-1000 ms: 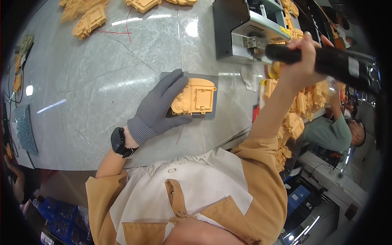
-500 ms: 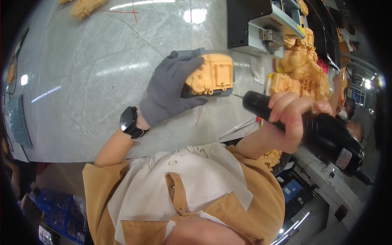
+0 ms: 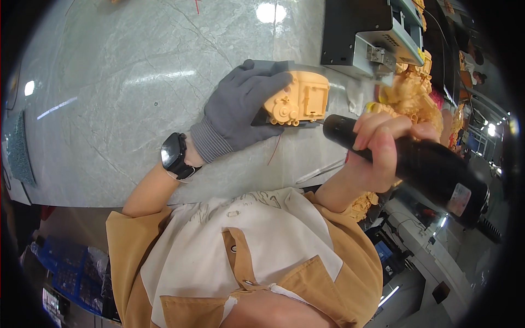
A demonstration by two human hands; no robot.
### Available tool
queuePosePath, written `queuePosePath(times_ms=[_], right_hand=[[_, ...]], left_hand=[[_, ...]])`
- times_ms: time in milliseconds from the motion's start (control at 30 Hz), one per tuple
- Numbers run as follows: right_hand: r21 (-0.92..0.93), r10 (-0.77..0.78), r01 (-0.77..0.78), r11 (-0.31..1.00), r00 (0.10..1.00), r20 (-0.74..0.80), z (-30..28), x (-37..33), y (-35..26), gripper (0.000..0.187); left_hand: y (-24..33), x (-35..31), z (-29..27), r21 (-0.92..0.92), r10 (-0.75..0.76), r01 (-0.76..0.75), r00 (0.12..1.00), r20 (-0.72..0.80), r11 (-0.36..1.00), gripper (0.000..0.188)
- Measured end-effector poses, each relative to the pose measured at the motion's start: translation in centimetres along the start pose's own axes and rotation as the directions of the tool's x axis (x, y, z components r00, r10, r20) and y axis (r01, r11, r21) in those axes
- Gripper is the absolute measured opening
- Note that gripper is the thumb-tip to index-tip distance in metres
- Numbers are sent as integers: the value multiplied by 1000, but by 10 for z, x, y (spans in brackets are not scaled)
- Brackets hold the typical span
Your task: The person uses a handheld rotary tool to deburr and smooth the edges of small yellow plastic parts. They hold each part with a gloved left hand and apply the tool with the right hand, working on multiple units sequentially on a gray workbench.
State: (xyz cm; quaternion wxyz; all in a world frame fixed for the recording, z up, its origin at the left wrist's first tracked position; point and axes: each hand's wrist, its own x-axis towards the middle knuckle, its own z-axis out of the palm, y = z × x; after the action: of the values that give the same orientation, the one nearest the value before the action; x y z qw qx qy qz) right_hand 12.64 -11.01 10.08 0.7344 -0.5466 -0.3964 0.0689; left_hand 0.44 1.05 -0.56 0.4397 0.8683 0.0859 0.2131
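My left hand (image 3: 238, 106), in a grey knitted glove, grips an orange plastic housing (image 3: 309, 98) from its left side. The thumb passes below it and the fingers reach over its upper left edge. Under the housing sits a dark grey fixture (image 3: 283, 66), mostly hidden by glove and housing. My bare right hand (image 3: 383, 145) is wrapped round a black electric screwdriver (image 3: 440, 172), which points left. Its thin bit is at the lower right corner of the housing and fixture; whether it touches a screw is too small to tell.
A black and silver box-shaped machine (image 3: 353, 41) stands behind on the right. Orange parts (image 3: 413, 98) are heaped beside it. Metal tweezers (image 3: 320, 172) and a thin red wire (image 3: 274, 150) lie on the grey tabletop (image 3: 136, 115) near me. A blue crate (image 3: 71, 273) is at lower left.
The screwdriver has come closer to the housing, so the gap between its nose and the lower right corner is smaller. My left hand keeps its grip. The whole view has shifted slightly.
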Motion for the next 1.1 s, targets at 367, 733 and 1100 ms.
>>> queuePosePath(times_ms=[367, 733, 1100], right_hand=[[-106, -32, 44, 993, 993, 111, 4, 1, -1, 45], [76, -27, 12, 997, 978, 207, -5, -4, 0, 60], [-48, 21, -4, 999, 933, 360, -12, -4, -5, 45]], left_hand=[[-2, 0, -1, -8, 19, -20, 999, -43, 1000, 77], [-4, -1, 1, -9, 29, -30, 998, -64, 1000, 76], [-8, 0, 1, -43, 44, -46, 997, -57, 998, 73]])
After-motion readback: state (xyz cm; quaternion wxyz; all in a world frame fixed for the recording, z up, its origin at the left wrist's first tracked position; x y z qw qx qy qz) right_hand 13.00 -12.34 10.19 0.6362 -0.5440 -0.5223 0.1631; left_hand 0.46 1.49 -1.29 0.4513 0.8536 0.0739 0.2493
